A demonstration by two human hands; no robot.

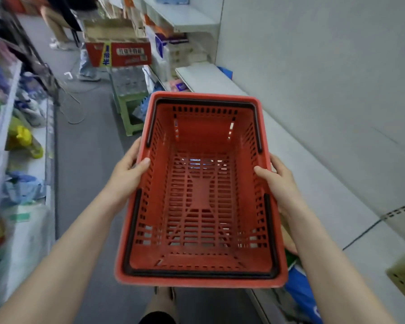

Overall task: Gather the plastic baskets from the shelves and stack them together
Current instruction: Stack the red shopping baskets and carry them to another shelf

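A red plastic basket (200,197) with black folded-down handles fills the middle of the head view, held level above the aisle floor. It is empty. My left hand (129,169) grips its left rim, thumb hooked over the edge. My right hand (276,176) grips the right rim the same way. The basket hangs beside the white shelf (297,164) on my right, its right edge over the shelf's front lip.
A grey aisle floor (89,160) runs ahead between stocked shelves on the left (21,141) and white shelves on the right. A green stool (131,113) and a red cardboard box (119,53) stand ahead. Two people's legs (59,31) show at the far end.
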